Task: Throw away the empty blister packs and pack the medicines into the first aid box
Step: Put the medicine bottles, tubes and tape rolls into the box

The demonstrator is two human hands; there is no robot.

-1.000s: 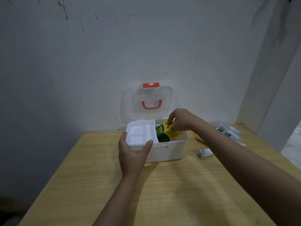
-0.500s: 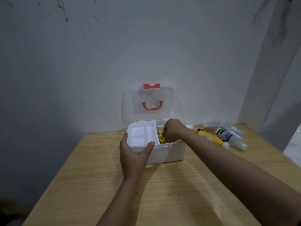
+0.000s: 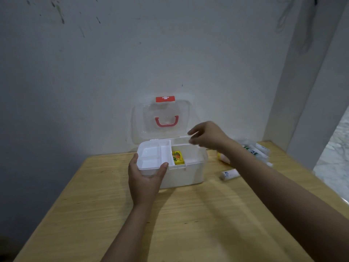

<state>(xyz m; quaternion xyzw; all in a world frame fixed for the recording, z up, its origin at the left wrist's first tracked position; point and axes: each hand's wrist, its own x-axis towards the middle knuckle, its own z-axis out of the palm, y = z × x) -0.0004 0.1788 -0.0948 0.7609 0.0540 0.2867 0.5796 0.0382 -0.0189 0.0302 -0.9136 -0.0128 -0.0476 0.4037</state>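
Mostly bare wooden table [image 3: 188, 224] (scuffed white wall [image 3: 170, 53]); left hand [image 3: 145, 178] grips tray [image 3: 153, 157], right hand [image 3: 207, 137] loose.

Wooden table [image 3: 188, 233], scuffed white wall [image 3: 132, 53], pale corner pillar [image 3: 302, 82]

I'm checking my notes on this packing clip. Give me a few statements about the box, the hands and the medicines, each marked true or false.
1. The first aid box has its lid open. True.
2. The right hand holds the yellow packet. False: the packet lies inside the box, and the hand is above it, holding nothing.
3. The left hand holds the white tray at the box's left end. True.
4. All the medicines are packed. False: tubes lie on the table to the right of the box.
5. The lid's handle is blue. False: it is red.
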